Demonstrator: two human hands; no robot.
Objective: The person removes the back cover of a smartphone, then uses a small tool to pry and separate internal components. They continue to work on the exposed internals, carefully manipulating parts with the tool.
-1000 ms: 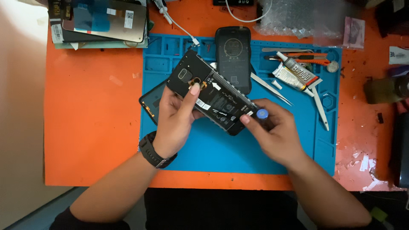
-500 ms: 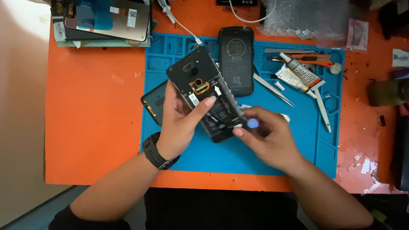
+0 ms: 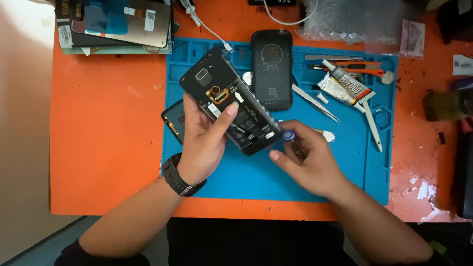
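- The orange counter carried everything, with a blue work mat spread directly under both grips.
- My left hand had its grip clenched around the opened phone, thumb pressed across its exposed insides. It was held tilted above the mat, its top end pointing up and away from that grip.
- My right hand sat just right of the left grip, its fingers pinched on a small screwdriver with a blue cap. The tip met the phone's lower right corner.
- Just beyond the left grip a second dark phone lay flat on the mat, close behind the held one.
- A loose dark back panel lay partly hidden beneath the left grip, on the mat's left edge.
- Far beyond the left grip, a stack of display parts rested on the counter.
- Beyond the right grip lay a glue tube and tweezers, well apart from my fingers.
- For this step, I judged it best to keep the driver square to the screw head, press lightly while turning, and brace the phone firmly so that it could not twist.
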